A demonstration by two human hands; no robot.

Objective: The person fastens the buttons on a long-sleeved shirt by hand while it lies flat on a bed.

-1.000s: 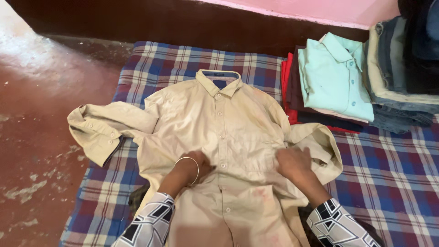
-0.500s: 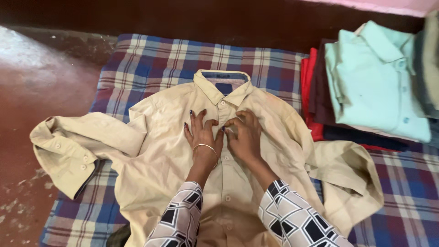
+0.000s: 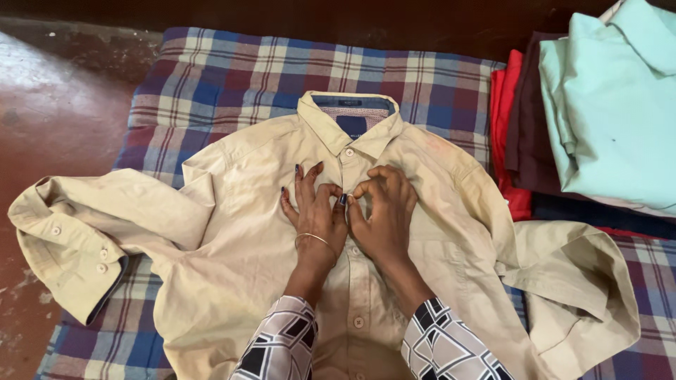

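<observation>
**Both hands meet at the upper placket of a beige shirt**

A beige shirt [image 3: 232, 246] lies face up on a plaid blanket [image 3: 232, 77], its long axis running straight away from the person: collar [image 3: 350, 119] at the far end, hem near the person's body and passing out of the bottom of the view. The shirt sits directly under and ahead of the hands, so nothing needs reaching for.

The left hand [image 3: 315, 211] rests flat on the chest panel with fingers spread, a thin bangle at the wrist. The right hand [image 3: 385, 211] is just beside it, thumb and forefinger curled together. The two hands touch at the button line, pinching the placket a little below the collar. Whether a button is caught between the fingertips cannot be told. Neither hand is clearly nearer the collar; both lie level across the front.

To the left of the hands, one sleeve [image 3: 84, 232] is flung out sideways, its buttoned cuff lying partly on the reddish floor [image 3: 56, 105]. To the right, the other sleeve [image 3: 570, 281] is bunched and folded over on itself.

Inside the collar, beyond the fingertips, sits a small dark blue rectangular label [image 3: 350, 126] on a reddish checked neckband lining.

Well to the right of the hands stands a stack of folded clothes [image 3: 521, 141]: a mint-green shirt [image 3: 612, 105] on top, dark maroon and red pieces beneath.
</observation>
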